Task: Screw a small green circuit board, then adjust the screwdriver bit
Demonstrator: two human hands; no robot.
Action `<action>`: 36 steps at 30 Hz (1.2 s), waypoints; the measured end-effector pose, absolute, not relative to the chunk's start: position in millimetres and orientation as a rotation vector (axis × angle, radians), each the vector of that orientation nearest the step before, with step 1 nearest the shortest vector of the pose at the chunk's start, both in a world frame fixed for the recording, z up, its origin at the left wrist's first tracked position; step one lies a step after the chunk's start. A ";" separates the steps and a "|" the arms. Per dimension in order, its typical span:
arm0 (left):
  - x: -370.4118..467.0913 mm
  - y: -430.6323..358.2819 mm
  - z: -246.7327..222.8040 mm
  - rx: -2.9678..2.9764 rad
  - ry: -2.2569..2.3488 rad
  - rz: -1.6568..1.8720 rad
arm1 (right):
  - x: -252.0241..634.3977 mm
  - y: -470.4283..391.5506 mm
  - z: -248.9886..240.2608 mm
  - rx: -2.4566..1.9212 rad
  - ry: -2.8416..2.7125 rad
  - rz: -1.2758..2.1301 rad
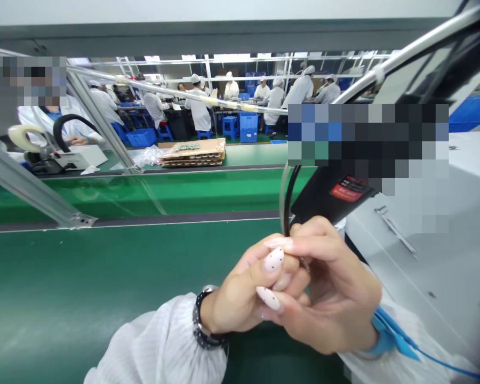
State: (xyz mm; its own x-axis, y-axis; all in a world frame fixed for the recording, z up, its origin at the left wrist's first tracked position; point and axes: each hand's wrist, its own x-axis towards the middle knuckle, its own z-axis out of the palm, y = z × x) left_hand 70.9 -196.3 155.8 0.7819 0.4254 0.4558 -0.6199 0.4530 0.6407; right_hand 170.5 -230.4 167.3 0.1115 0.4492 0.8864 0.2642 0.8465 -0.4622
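Note:
Both hands meet above the green work surface (pixel 116 277), right of the middle of the view. My left hand (pixel 252 282), with a dark watch band at the wrist, has its fingers curled and pressed together. Around its fingertips my right hand (pixel 332 282) closes with thumb and forefinger; a blue strap (pixel 388 333) with a cord circles that wrist. A small bit of something metallic shows between the hands, too hidden to name. Right behind the fingers stand a black tube and a clear tube (pixel 283 200).
A black device (pixel 336 186) with a red label leans behind my right hand. Tweezers (pixel 396 232) lie on the white surface at right. Across the green belt are stacked cardboard trays (pixel 194 152), a tape roll (pixel 26 138) and a person in white.

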 end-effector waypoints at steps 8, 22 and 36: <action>70.8 -195.1 156.1 0.907 -0.231 0.669 | 172.8 -231.0 164.3 -0.605 -1.488 0.160; 58.7 -189.0 172.9 0.976 -0.205 0.583 | 195.0 -212.3 168.6 -0.125 -1.287 1.208; 62.0 -193.0 168.5 0.987 -0.331 0.564 | 190.6 -215.5 168.0 -0.026 -1.322 1.250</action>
State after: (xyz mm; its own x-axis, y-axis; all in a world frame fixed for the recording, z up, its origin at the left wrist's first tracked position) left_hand 62.0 -193.0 168.5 0.8103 0.2961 0.5058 -0.5860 0.4262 0.6892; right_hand 190.6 -215.5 168.0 -0.2459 0.6786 0.6921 -0.6529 0.4118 -0.6357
